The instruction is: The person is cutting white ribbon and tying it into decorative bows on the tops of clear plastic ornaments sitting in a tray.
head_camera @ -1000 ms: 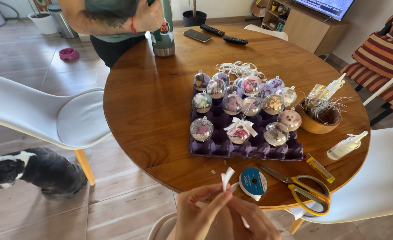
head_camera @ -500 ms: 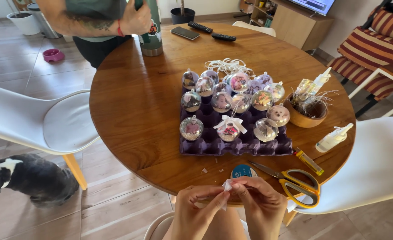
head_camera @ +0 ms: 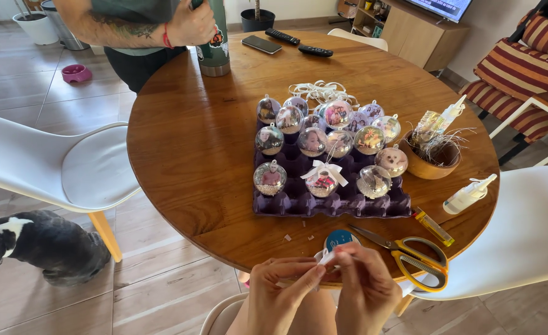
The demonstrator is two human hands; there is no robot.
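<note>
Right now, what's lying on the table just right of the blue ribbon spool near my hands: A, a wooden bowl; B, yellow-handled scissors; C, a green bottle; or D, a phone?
B: the yellow-handled scissors lie at the table's near edge, their blades pointing toward the blue ribbon spool, just beyond the right hand and left hand, which pinch a bit of white ribbon.

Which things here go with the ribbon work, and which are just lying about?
In use: white ribbon pinched between left hand and right hand; ribbon spool; scissors; clear baubles on the purple tray; glue bottle.

Lying about: phone; remotes; green flask held by another person; dog; white chair.
</note>
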